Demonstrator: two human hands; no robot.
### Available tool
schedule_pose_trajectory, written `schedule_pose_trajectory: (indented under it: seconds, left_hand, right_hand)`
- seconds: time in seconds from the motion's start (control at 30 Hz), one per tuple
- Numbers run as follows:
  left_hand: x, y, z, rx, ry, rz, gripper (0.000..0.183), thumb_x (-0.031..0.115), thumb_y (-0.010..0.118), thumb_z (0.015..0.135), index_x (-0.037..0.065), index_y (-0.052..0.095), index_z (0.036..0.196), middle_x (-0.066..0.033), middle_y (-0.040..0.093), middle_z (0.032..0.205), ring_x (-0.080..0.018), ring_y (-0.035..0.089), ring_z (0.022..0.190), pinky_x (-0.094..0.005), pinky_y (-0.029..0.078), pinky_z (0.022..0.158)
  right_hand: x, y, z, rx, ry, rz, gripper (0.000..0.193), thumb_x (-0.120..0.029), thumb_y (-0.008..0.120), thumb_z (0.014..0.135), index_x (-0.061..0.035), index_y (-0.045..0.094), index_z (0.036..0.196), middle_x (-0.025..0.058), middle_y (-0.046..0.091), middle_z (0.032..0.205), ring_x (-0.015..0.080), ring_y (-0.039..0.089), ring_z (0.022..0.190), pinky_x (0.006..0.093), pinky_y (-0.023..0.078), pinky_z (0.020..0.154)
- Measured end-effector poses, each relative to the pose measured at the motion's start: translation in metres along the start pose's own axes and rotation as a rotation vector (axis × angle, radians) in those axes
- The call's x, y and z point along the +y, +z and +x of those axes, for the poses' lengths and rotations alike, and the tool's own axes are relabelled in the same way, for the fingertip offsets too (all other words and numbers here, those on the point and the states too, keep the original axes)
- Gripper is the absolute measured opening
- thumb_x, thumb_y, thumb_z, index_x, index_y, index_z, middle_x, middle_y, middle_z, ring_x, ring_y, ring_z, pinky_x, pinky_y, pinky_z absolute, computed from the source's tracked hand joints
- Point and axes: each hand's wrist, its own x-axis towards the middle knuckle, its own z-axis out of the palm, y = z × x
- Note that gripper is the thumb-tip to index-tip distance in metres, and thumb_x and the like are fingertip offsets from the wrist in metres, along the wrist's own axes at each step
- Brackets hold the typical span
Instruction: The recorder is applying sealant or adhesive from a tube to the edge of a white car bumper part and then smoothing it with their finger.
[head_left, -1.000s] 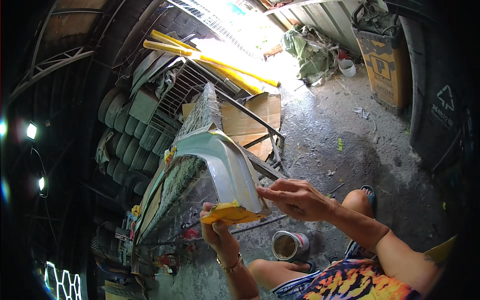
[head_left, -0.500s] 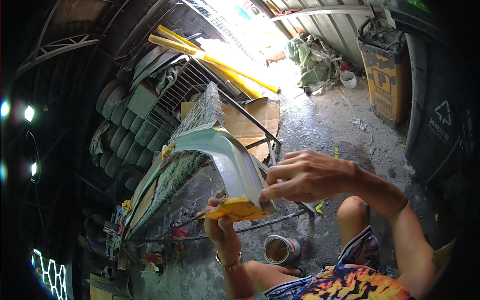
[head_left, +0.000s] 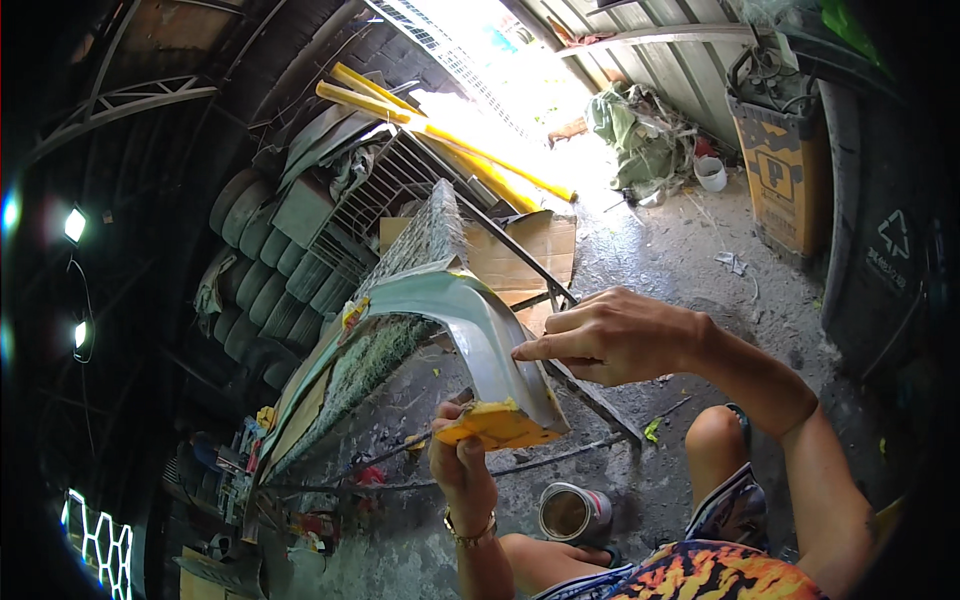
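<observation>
A curved grey-green car fender panel (head_left: 487, 335) arches in front of me, its near end coated yellow. My left hand (head_left: 463, 468), with a bracelet at the wrist, grips that yellow end, thumb on the near side and fingers behind. Against the panel's grey face rests the stretched index finger of my right hand (head_left: 625, 335). The other right fingers are loosely bent, and I see nothing held in them. The panel's far part lies over a metal frame stand (head_left: 590, 395) and rough fibrous padding (head_left: 365, 370).
An open can (head_left: 575, 512) stands on the floor by my legs. Stacked tyres (head_left: 265, 270) and yellow tubes (head_left: 450, 130) are at the far left. Cardboard (head_left: 545, 240) lies beyond the stand. A yellow-and-black bin (head_left: 785, 180) and a white bucket (head_left: 710, 174) stand at the far right.
My right index finger has moved from the panel's lower edge near the yellow end up onto its grey face. The left hand keeps its grip. The whole view has shifted slightly.
</observation>
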Motion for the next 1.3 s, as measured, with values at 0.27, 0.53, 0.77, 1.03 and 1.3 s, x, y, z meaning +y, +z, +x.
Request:
schedule_pose_trajectory:
  seconds: [0.27,0.53,0.77,1.03,1.3]
  left_hand:
    - [0.003,0.014,0.012,-0.047,0.175,-0.076,0.019,0.017,0.053,0.099,-0.001,0.055,0.105,-0.0115,0.055,0.1,-0.0237,0.054,0.091,-0.0357,0.045,0.08]
    - [0.008,-0.005,0.009,-0.112,0.172,-0.07,0.013,0.01,0.056,0.097,-0.001,0.053,0.103,-0.013,0.048,0.09,-0.0264,0.052,0.079,-0.0341,0.044,0.07]
    - [-0.002,0.008,0.011,-0.002,0.066,-0.103,0.015,0.004,0.063,0.09,0.0,0.057,0.103,-0.0125,0.059,0.106,-0.0258,0.057,0.096,-0.0358,0.046,0.085]
    - [-0.019,0.002,0.002,0.223,0.035,-0.096,0.037,0.04,0.045,0.101,0.003,0.045,0.104,-0.0029,0.044,0.092,-0.0109,0.041,0.074,-0.0274,0.038,0.066]
    - [-0.102,-0.013,-0.148,-0.084,-0.777,-0.147,0.018,0.01,0.047,0.097,0.006,0.05,0.114,-0.0028,0.052,0.084,-0.0078,0.047,0.066,-0.022,0.041,0.06]
  right_hand:
    - [-0.017,-0.022,0.024,-0.301,0.127,-0.118,0.037,-0.007,0.056,0.076,-0.0058,0.066,0.112,0.0154,0.065,0.082,0.0342,0.067,0.078,0.0464,0.052,0.072]
    - [-0.071,-0.035,0.036,-0.496,0.047,-0.216,0.029,-0.008,0.061,0.071,-0.0024,0.071,0.098,0.0106,0.061,0.072,0.0281,0.063,0.063,0.041,0.05,0.06]
    - [-0.099,-0.062,-0.018,-0.18,-0.279,0.325,0.028,-0.011,0.066,0.082,-0.0022,0.071,0.109,0.0039,0.058,0.069,0.0181,0.059,0.057,0.0317,0.043,0.049]
    - [0.001,0.042,-0.109,0.495,0.572,0.948,0.015,-0.014,0.065,0.094,-0.0024,0.072,0.1,-0.0052,0.058,0.067,-0.0009,0.047,0.055,0.0195,0.035,0.046]
    - [0.049,0.159,-0.14,0.354,0.782,0.742,0.024,-0.016,0.065,0.092,-0.0023,0.066,0.112,-0.0024,0.055,0.067,0.005,0.052,0.062,0.0242,0.043,0.053]
